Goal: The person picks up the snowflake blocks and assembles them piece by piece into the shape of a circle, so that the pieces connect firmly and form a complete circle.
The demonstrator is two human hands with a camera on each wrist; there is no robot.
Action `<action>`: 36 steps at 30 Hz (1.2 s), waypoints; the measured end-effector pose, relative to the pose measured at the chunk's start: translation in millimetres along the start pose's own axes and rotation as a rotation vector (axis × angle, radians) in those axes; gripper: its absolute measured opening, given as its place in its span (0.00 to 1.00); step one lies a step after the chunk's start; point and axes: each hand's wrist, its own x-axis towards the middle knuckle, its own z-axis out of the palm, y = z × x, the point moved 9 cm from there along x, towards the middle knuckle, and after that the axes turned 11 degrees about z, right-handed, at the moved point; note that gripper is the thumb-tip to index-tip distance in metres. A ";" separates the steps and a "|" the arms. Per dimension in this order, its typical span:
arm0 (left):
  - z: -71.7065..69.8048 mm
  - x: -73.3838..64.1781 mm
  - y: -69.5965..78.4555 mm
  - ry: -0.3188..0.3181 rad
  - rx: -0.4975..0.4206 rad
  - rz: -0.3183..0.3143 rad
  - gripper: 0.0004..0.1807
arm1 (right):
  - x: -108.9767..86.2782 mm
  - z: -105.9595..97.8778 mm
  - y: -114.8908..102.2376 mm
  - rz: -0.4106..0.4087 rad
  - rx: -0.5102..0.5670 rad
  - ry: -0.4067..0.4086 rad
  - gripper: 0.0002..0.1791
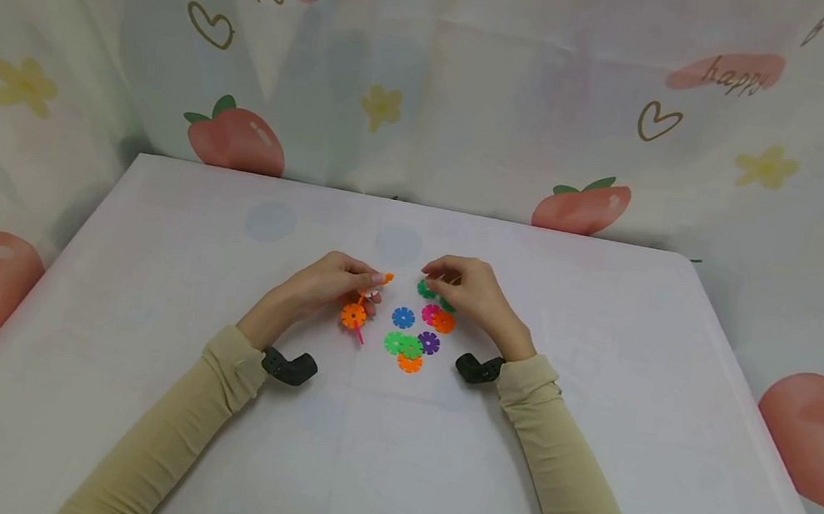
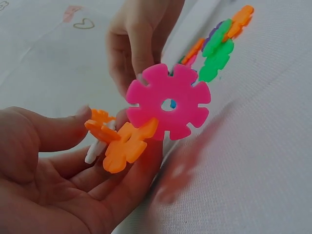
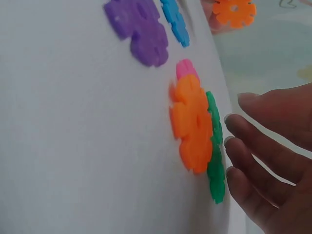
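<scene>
The left hand [image 1: 330,282] holds a small cluster of joined plastic discs [image 2: 146,122] near the middle of the tabletop [image 1: 141,396], a little toward its far edge. In the left wrist view the thumb and fingers curl round the cluster: a pink disc [image 2: 168,105] stands upright at the front, 2 orange discs [image 2: 122,144] slot in below it, and a white piece [image 2: 95,152] shows between the fingers. From the head view an orange disc of the cluster faces up beside the fingers and a thin pink edge pokes out toward the near edge.

The right hand [image 1: 472,293] rests just right of it, its fingers loosely bent over a dark green disc [image 1: 426,289] that lies on the tabletop. The right wrist view shows the fingertips [image 3: 243,146] close beside the green disc's edge; I cannot tell whether they touch it or pinch it.

Loose discs lie flat between the 2 hands and toward the near edge: a blue disc [image 1: 402,317], a pink and orange pair [image 1: 438,318] overlapping beside the right hand, a purple disc [image 1: 429,343], 2 light green discs [image 1: 403,344] touching each other, and another orange disc [image 1: 409,363] nearest the front.

A black wrist camera [image 1: 289,366] sits on each beige sleeve [image 1: 219,371]. A cloth printed with peaches [image 1: 236,138] hangs behind the tabletop.
</scene>
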 end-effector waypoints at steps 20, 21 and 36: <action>-1.3 3.2 -5.9 0.022 -0.027 -0.038 0.21 | 4.7 9.2 9.9 0.042 -0.063 -0.086 0.18; -1.1 3.3 -6.4 0.022 -0.031 -0.039 0.21 | 4.5 9.5 9.8 0.042 -0.059 -0.088 0.18; 0.3 3.4 -4.8 0.027 -0.076 -0.029 0.21 | -1.1 8.0 -0.1 -0.009 -0.054 -0.072 0.16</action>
